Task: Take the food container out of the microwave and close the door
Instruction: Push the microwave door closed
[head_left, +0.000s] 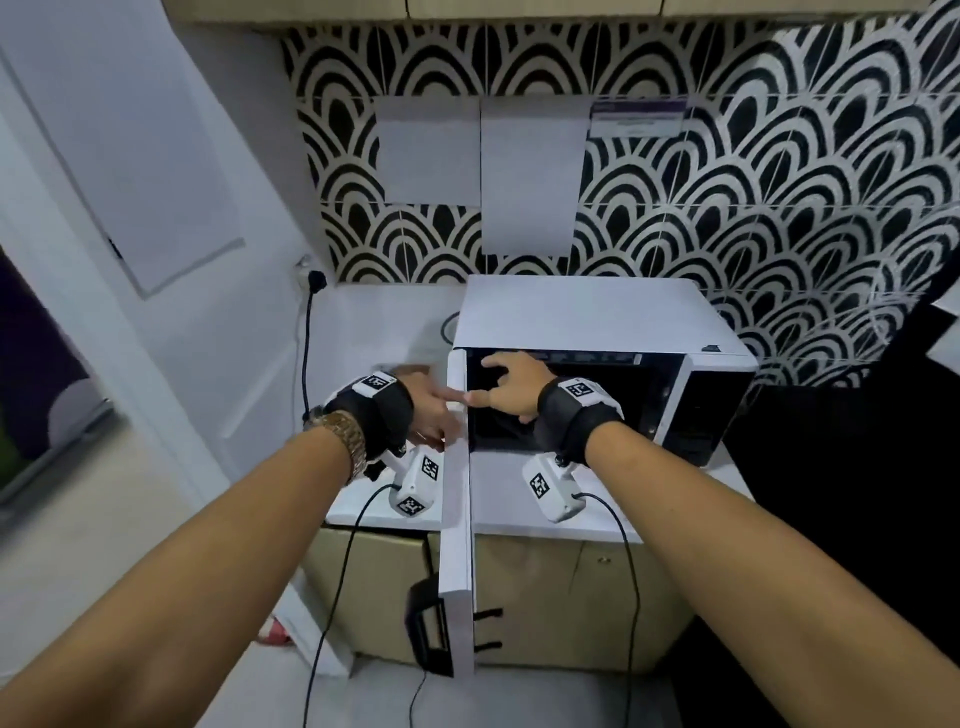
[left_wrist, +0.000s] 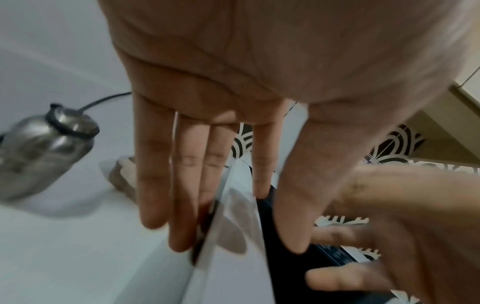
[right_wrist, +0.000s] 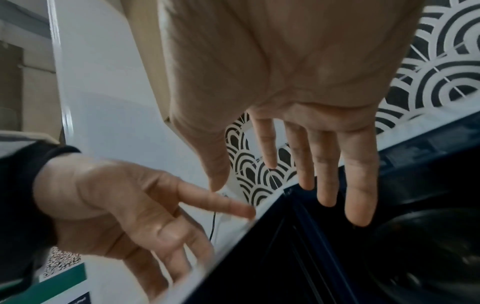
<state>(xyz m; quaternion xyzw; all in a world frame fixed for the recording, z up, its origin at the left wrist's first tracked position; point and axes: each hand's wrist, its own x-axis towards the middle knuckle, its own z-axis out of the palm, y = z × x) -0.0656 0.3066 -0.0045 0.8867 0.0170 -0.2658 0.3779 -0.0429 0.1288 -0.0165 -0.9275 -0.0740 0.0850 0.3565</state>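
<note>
Head view: our left hand (head_left: 431, 410), fingers straight, rests on the outer face of the open microwave door (head_left: 457, 499) at 9 o'clock of our right hand (head_left: 511, 384), which reaches spread-fingered into the microwave (head_left: 597, 322). We cannot make out the food container.

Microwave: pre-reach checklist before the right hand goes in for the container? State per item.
1. Microwave door swung fully open: ok, it stands edge-on toward the camera.
2. Left hand steadying the door: ok, straight fingers lie against its top edge, no grip.
3. Right hand free and open: ok, fingers spread at the cavity mouth, holding nothing.
4. Food container located: cannot tell; the right wrist view shows only a dark round shape in the cavity.
5. Countertop in front free for set-down: ok, bare white surface beside the door.
6. Container lid state: cannot tell, too dark.
</note>
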